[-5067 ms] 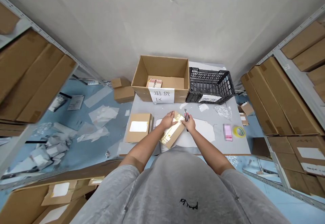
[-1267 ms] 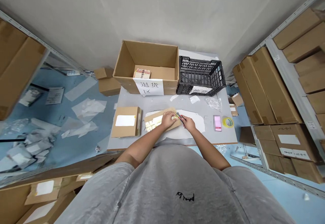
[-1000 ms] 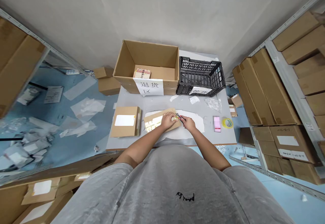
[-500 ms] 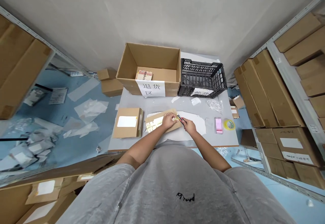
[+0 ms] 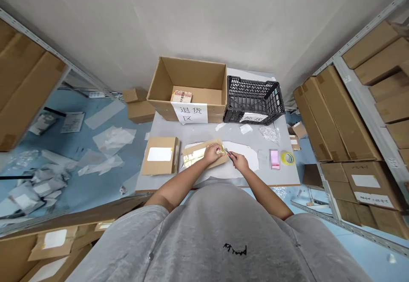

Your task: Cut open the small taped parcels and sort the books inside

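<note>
A flat brown parcel (image 5: 195,153) with shiny yellow tape lies on the grey table (image 5: 204,133) right in front of me. My left hand (image 5: 212,153) presses down on its right end, fingers curled over the box. My right hand (image 5: 240,161) is closed around a small red and black utility knife (image 5: 228,153), whose tip touches the parcel's right edge. Under the parcel lies a white plastic mailer bag (image 5: 246,156).
A second brown parcel (image 5: 159,160) with a white label lies to the left. An open cardboard box (image 5: 190,88) with a paper sign and a black plastic crate (image 5: 254,101) stand at the table's back. A pink item (image 5: 274,158) and yellow tape roll (image 5: 288,158) lie right. Shelves of cartons flank both sides.
Since five seconds ago the parcel has turned from slanted to lying crosswise. Over the last second the knife hand has drawn slightly rightward along the parcel's end; the left hand stays put.
</note>
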Available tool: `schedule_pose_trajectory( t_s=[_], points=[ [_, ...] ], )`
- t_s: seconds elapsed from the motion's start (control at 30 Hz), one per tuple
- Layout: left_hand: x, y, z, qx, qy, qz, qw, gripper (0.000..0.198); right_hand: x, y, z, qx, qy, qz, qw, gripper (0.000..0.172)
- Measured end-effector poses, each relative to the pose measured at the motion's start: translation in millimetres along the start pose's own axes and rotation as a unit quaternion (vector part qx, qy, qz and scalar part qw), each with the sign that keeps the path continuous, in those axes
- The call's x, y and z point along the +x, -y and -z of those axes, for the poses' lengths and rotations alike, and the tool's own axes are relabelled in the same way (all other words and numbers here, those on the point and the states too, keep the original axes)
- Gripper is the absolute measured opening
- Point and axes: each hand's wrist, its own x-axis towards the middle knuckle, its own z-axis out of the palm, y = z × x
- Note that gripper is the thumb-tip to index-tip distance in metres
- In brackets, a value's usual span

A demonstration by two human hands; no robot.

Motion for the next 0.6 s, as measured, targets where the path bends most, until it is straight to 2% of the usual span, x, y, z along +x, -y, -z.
schedule_pose_trajectory(
  t_s=[0.17,0.37,0.6],
  points=[
    [-7.2,3.0,0.4,0.008,0.002,-0.005,1.000,0.022,7.1,9.9,-5.6,-0.039,-0.008,-0.001,0.999,0.042],
    [1.2,-1.5,0.5,0.060,0.032,-0.022,0.997,0.020,3.8,10.1,-5.0,-0.092,-0.034,0.007,0.995,0.043],
    [-3.8,-6.5,2.9,0.010,0.020,-0.033,0.999,0.017,8.0,13.7,0.9,-0.147,-0.030,0.013,0.989,0.040]
  ],
)
